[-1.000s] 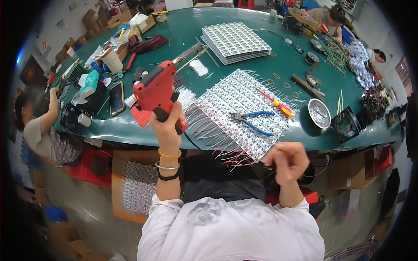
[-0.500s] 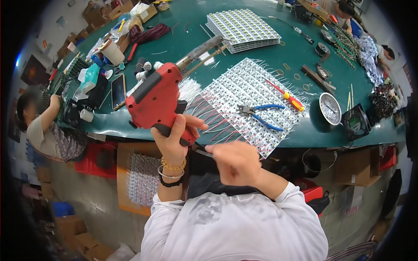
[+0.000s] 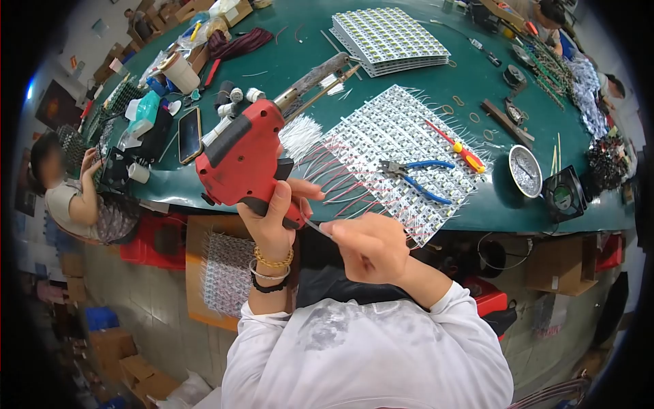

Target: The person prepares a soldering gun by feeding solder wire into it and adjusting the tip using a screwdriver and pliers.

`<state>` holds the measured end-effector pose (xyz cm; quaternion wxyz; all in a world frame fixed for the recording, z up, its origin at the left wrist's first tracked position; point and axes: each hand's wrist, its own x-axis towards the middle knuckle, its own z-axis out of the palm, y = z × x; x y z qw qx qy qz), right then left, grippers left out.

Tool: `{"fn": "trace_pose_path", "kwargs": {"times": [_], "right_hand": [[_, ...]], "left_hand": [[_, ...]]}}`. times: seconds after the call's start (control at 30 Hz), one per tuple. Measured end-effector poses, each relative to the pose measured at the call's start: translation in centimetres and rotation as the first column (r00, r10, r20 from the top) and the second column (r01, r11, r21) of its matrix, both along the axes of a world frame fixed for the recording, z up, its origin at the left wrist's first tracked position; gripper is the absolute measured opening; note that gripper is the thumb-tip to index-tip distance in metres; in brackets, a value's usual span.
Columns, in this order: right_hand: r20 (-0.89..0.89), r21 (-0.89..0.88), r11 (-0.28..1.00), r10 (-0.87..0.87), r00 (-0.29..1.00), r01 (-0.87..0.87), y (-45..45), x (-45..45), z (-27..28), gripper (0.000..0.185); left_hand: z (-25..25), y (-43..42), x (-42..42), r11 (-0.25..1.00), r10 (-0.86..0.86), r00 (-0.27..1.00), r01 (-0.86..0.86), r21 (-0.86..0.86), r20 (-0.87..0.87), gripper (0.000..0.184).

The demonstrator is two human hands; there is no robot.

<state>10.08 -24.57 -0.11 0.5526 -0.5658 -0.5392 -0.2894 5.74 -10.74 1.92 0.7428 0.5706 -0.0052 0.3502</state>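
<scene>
My left hand (image 3: 272, 228) is wrapped round the handle of a red soldering gun (image 3: 242, 153), whose metal tip and thin feed tube point up and to the right over the table. Close to the handle's lower end, my right hand (image 3: 371, 249) pinches a thin silvery solder wire (image 3: 316, 228) that runs to the gun. Beyond the hands lies a panel of small white circuit boards (image 3: 368, 129) with red and white leads along its near left edge. Blue-handled pliers (image 3: 422, 180) and a red-and-yellow screwdriver (image 3: 463, 151) rest on that panel.
A stack of board panels (image 3: 388, 41) sits at the back. Left are white wires (image 3: 300, 136), a phone (image 3: 190, 136) and a mug (image 3: 178, 73). Right are a metal bowl (image 3: 524, 170) and a small black fan (image 3: 564, 193). A person (image 3: 78, 198) sits at the left; others work far right.
My right hand has moved slightly, and the solder wire between it and the gun now shows clearly. The view has shifted a little. The person at the left has raised a hand.
</scene>
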Motion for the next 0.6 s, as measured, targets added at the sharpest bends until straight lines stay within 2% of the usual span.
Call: {"fn": "trace_pose_path", "kwargs": {"times": [0.07,0.1,0.13,0.17,0.2,0.23,0.27,0.3,0.37,0.4,0.47,0.53,0.6], "right_hand": [[0.032,0.029,1.000,-0.014,0.999,0.013,0.1,-0.5,-0.9,0.031],[-0.217,0.037,0.993,0.121,0.969,-0.116,-0.1,-0.7,-0.8,0.026],[-0.447,0.079,0.969,0.246,0.860,-0.236,-0.3,-0.8,-0.7,0.022],[-0.621,0.088,0.959,0.264,0.738,-0.270,-0.7,-0.5,-0.7,0.019],[-0.849,0.177,0.939,0.297,0.436,-0.294,-0.4,-0.3,-0.8,0.027],[-0.915,0.192,0.929,0.286,0.285,-0.318,-0.1,0.5,-0.4,0.030],[-0.956,0.210,0.918,0.264,0.125,-0.335,0.3,1.4,0.0,0.032],[-0.957,0.210,0.922,0.262,0.125,-0.326,0.9,1.8,0.1,0.032],[-0.941,0.329,0.888,0.339,-0.026,-0.322,2.1,2.4,0.2,0.035],[-0.940,0.329,0.890,0.340,-0.022,-0.315,2.4,2.6,0.3,0.035],[-0.887,0.461,0.855,0.451,-0.098,-0.235,2.9,3.1,0.7,0.035],[-0.877,0.481,0.853,0.468,-0.110,-0.204,2.7,3.3,1.2,0.031],[-0.849,0.528,0.826,0.518,-0.104,-0.197,2.2,3.6,1.6,0.024]], "left_hand": [[-0.5,0.4,-0.1,1.000,-0.014,1.000,0.014,-0.016,0.009,0.040],[-0.6,0.5,-0.1,0.999,-0.028,0.999,0.029,-0.033,0.019,0.042],[-0.6,0.5,-0.2,0.999,-0.031,0.999,0.032,-0.030,0.019,0.042],[-0.6,0.5,-0.4,0.999,-0.035,0.999,0.034,-0.006,-0.006,0.043],[-0.7,0.5,-0.5,0.999,-0.038,0.999,0.038,0.018,-0.030,0.044],[-0.6,0.3,-0.4,0.999,-0.043,0.999,0.044,0.018,-0.032,0.044],[-0.6,0.1,-0.4,0.999,-0.046,0.998,0.047,0.023,-0.034,0.045],[-0.6,-0.1,-0.4,0.998,-0.050,0.998,0.051,0.030,-0.035,0.047],[-0.8,-0.3,-0.2,0.997,-0.079,0.996,0.079,0.025,-0.031,0.047],[-1.0,-0.5,-0.2,0.995,-0.096,0.995,0.097,0.021,-0.027,0.048],[-1.1,-0.7,-0.1,0.995,-0.097,0.995,0.098,0.031,-0.029,0.048],[-1.2,-0.8,-0.1,0.995,-0.094,0.995,0.095,0.040,-0.036,0.049],[-1.3,-0.8,0.0,0.993,-0.097,0.995,0.099,-0.061,0.033,0.056]]}}
